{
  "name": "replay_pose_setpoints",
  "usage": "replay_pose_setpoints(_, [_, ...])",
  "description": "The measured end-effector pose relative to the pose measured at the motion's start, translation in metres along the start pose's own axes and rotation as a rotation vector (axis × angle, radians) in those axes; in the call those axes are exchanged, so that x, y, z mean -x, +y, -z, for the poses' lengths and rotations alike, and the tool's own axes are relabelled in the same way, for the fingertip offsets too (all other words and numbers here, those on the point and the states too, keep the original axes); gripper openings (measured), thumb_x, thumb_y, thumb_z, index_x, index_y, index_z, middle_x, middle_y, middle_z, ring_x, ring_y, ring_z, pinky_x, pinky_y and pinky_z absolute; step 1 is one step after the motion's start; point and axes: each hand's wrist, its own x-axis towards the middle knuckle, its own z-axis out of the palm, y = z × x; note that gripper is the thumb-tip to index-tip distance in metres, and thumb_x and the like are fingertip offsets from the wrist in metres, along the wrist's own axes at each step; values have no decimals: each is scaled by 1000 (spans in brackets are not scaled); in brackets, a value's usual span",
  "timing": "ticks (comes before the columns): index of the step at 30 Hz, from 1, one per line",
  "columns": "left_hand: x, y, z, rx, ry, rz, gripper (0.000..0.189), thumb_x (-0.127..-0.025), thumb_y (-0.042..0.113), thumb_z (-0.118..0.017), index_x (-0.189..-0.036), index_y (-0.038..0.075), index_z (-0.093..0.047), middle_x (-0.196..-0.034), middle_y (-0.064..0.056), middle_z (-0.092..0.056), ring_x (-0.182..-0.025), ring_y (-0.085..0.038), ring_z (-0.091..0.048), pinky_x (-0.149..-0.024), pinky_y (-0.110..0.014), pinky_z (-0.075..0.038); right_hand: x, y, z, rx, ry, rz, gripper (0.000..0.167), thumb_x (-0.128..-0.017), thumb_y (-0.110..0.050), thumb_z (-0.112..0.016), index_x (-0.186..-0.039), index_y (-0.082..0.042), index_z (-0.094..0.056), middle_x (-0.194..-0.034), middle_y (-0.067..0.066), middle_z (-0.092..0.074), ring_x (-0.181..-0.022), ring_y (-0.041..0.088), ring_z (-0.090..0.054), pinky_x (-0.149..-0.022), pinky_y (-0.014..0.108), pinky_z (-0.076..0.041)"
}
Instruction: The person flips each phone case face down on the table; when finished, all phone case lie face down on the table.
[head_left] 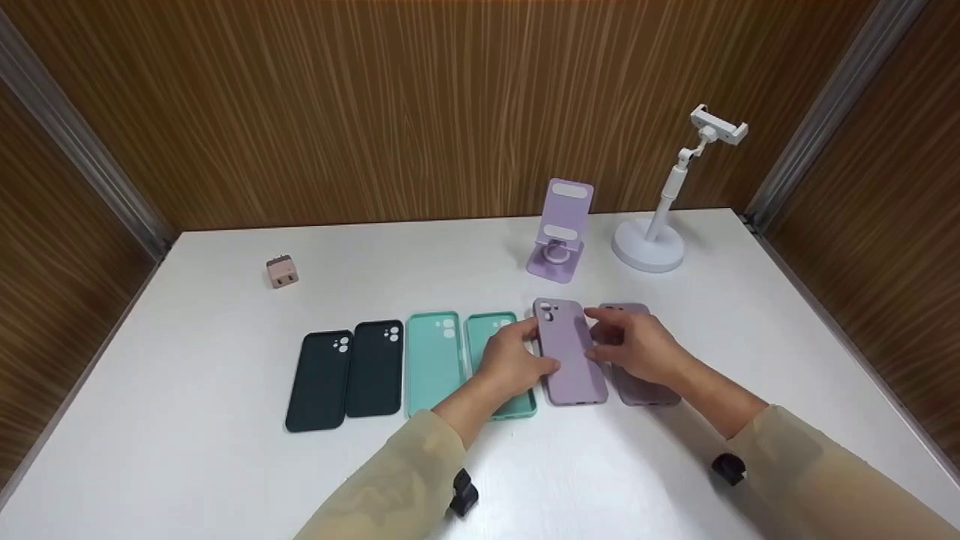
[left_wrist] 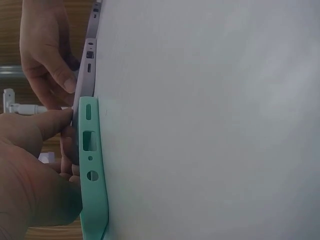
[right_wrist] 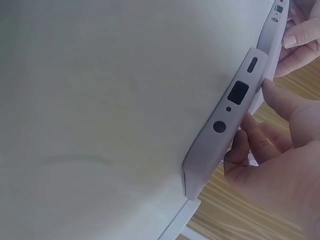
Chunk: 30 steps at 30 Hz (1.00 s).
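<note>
Six phone cases lie in a row on the white table (head_left: pixel 187 465): two black (head_left: pixel 345 375), two teal (head_left: pixel 433 360) and two lilac. My left hand (head_left: pixel 529 352) holds the left long edge of the nearer-middle lilac case (head_left: pixel 571 352), resting over the right teal case (head_left: pixel 517 405). My right hand (head_left: pixel 611 337) grips that case's right edge and hides much of the second lilac case (head_left: pixel 641 390). In the left wrist view my thumb (left_wrist: pixel 55 122) touches the lilac case (left_wrist: pixel 89 65) behind the teal case (left_wrist: pixel 92 170). In the right wrist view fingertips (right_wrist: pixel 300 35) sit on the far lilac case (right_wrist: pixel 272 30).
A pink charger plug (head_left: pixel 282 271) lies at the back left. A lilac folding phone stand (head_left: pixel 561 232) and a white pole phone holder (head_left: pixel 660 202) stand at the back right. Wooden walls close in three sides.
</note>
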Motion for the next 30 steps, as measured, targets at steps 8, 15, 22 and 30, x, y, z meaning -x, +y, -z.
replay_pose_setpoints(8, [5, 5, 9, 5, -5, 80, 76, -92, 15, -85, -159, 8, -49, -155, -9, -57, -147, -26, -46, -123, -42, -35, 1, -3, -4, 10, 18, 1, 60, -92, -6, -81, -147, 4, -59, -113, 13, -76, -98, 25, -69, -92, 45, -56])
replay_pose_setpoints(15, [20, 9, 36, 23, 17, 18, 64, -94, 21, -83, -153, 13, -57, -147, -5, -61, -144, -29, -50, -118, -46, -40, 5, -12, -2, -94, 98, -9, 49, -95, -6, -77, -141, 6, -63, -112, 16, -75, -104, 32, -73, -90, 40, -60])
replay_pose_setpoints(22, [41, -3, 76, -48, 7, -81, 65, -94, 25, -83, -153, 13, -57, -146, -8, -62, -92, -19, -66, -77, -34, -57, 4, -32, -8, -228, 74, -48, 48, -99, -12, -76, -143, 3, -63, -110, 10, -76, -95, 23, -69, -78, 23, -56])
replay_pose_setpoints(30, [52, -25, 92, -201, 1, -188, 72, -90, 26, -86, -152, 5, -56, -148, -15, -61, -106, -24, -67, -93, -40, -57, 2, -55, -30, -291, 50, -77, 57, -100, -16, -74, -152, -3, -54, -115, 11, -74, -98, 24, -68, -79, 27, -58])
